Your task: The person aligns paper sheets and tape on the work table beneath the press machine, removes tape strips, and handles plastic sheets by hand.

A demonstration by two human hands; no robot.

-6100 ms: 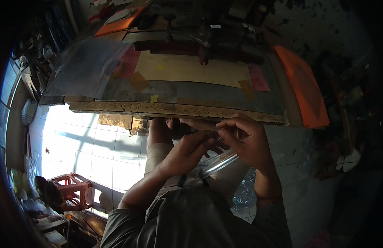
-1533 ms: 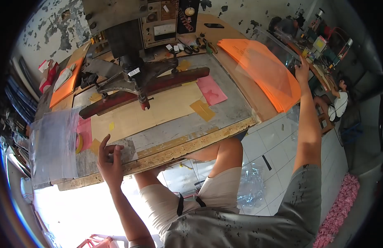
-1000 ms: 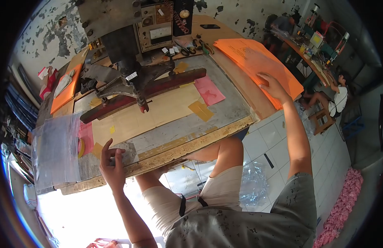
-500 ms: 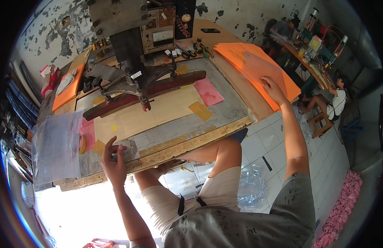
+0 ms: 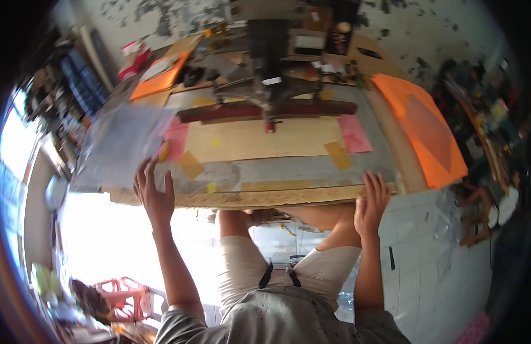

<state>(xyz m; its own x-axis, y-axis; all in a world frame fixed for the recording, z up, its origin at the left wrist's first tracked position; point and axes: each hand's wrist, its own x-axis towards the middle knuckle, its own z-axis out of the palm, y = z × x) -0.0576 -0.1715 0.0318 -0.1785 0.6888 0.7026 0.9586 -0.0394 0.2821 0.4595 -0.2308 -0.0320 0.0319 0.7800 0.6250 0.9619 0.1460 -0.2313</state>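
- Peeling wall [image 5: 162, 20] sat behind a beat-up bench [image 5: 248, 199].
- Left hand [image 5: 154, 192]: fingers loosely spread, bare palm, just beside the clear plastic sheets [image 5: 119, 140] on the bench's left end.
- Right hand [image 5: 372, 203]: fingers raised, thumb apart, at the front edge; couldn't tell if it touched.
- Beige panel [image 5: 248, 140] lay farther in, between them.
- Dark red press bar [image 5: 323, 107] came next, its white label [image 5: 271, 81] too blurry to read.
- Orange stack [image 5: 400, 106] was far right.
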